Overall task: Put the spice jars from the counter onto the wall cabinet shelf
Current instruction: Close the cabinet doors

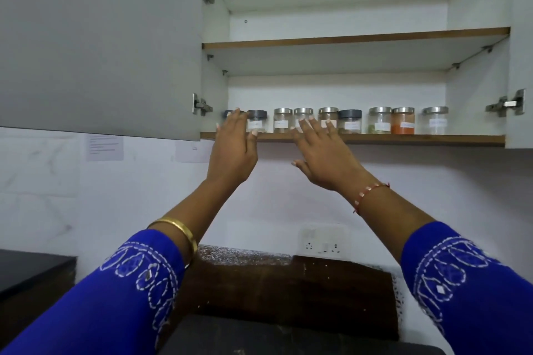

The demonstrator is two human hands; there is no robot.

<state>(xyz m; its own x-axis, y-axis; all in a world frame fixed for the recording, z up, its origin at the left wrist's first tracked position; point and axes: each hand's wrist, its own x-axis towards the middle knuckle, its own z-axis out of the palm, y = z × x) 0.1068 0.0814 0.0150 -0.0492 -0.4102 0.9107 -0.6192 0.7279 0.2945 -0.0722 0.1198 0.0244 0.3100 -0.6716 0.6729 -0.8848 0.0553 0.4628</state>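
Note:
Several small glass spice jars stand in a row on the lower cabinet shelf. Most have silver lids; a dark-lidded jar stands mid-row and an orange-filled jar towards the right. My left hand is raised in front of the leftmost dark-lidded jars, fingers spread, partly hiding them. My right hand is raised in front of the middle silver-lidded jars, fingers apart, holding nothing. Whether either hand touches a jar is unclear.
The left cabinet door hangs open beside my left arm; the right door is open at the frame's edge. An upper shelf sits above. Below are a dark counter, a wall socket and paper notes.

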